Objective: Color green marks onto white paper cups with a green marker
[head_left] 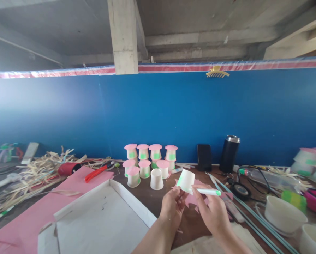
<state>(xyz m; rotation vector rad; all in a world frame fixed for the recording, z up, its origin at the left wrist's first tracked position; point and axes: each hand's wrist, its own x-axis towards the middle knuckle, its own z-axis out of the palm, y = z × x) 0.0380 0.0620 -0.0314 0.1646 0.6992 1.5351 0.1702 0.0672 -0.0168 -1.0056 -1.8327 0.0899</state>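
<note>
My left hand (173, 206) is closed around the lower rim of a white paper cup (187, 179), held bottom up and slightly tilted. A green patch shows on the cup's left side. In my right hand (213, 213) is a white marker (207, 192) with a green end, lying nearly level, its left end close to the cup. My fingers hide part of the marker and whether its tip touches the cup. Beneath both hands lie cut pink paper scraps (193, 203). Just left of them a plain white cup (156, 179) stands upside down on the table.
Several upturned cups with pink paper discs (144, 164) are stacked at the back. A white box lid (105, 215) and pink sheet (41, 208) lie left, with red-handled scissors (95, 173). A phone (204, 157), black bottle (229, 154), blue sticks (249, 208) and white bowl (285, 215) are right.
</note>
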